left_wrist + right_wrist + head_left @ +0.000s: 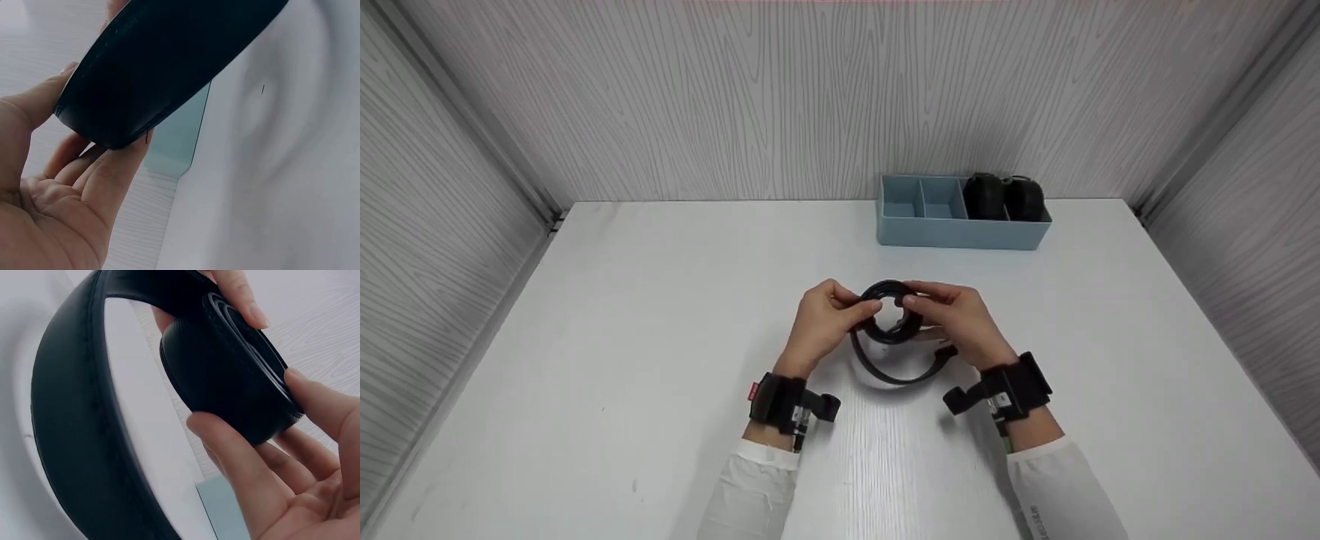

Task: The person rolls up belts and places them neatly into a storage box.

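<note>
A black leather belt (889,330) is partly wound into a coil at the middle of the white table (660,360). My left hand (829,322) grips the coil from the left, thumb and fingers around its edge. My right hand (956,319) grips it from the right. A loose loop of the belt hangs toward me onto the table. In the left wrist view the belt coil (163,62) rests on my fingers (107,180). Seen from the right wrist, my fingers (242,461) curl round the tight coil (230,377), with the loose strap (79,439) arcing at left.
A blue divided organizer box (960,214) stands at the back right of the table. Two rolled black belts (1003,196) sit in its right compartments, while the left compartments show nothing inside. Grey wood-grain walls enclose the table on three sides.
</note>
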`<state>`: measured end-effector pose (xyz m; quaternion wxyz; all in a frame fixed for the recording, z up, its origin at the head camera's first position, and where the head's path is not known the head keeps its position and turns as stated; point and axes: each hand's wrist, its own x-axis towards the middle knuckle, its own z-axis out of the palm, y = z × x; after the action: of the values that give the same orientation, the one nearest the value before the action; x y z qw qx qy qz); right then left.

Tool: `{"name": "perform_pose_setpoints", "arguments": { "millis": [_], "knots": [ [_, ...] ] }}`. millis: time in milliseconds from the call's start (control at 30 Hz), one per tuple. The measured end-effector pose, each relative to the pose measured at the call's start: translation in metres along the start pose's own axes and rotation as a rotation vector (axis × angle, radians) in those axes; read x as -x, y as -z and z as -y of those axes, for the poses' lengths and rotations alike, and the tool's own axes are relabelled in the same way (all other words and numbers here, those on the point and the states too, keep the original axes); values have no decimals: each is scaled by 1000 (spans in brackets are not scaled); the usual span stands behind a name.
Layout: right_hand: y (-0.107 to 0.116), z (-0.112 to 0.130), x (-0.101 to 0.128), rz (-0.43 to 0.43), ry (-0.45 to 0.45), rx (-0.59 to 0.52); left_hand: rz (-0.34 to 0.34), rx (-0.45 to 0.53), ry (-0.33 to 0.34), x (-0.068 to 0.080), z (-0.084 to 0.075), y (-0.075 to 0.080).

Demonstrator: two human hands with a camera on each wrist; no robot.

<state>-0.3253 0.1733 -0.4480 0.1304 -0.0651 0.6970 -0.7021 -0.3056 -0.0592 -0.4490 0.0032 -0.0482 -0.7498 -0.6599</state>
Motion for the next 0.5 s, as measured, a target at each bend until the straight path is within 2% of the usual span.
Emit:
{"name": "perform_pose_setpoints", "arguments": {
  "millis": [133,367,500],
  "knots": [
    [4,4,1,38,-17,39,45,4,2,0,-1,3],
    [10,6,4,144,1,226,170,-26,21,1,0,7],
    [9,5,4,128,16,195,162,-12,33,2,-1,7]
  ]
}}
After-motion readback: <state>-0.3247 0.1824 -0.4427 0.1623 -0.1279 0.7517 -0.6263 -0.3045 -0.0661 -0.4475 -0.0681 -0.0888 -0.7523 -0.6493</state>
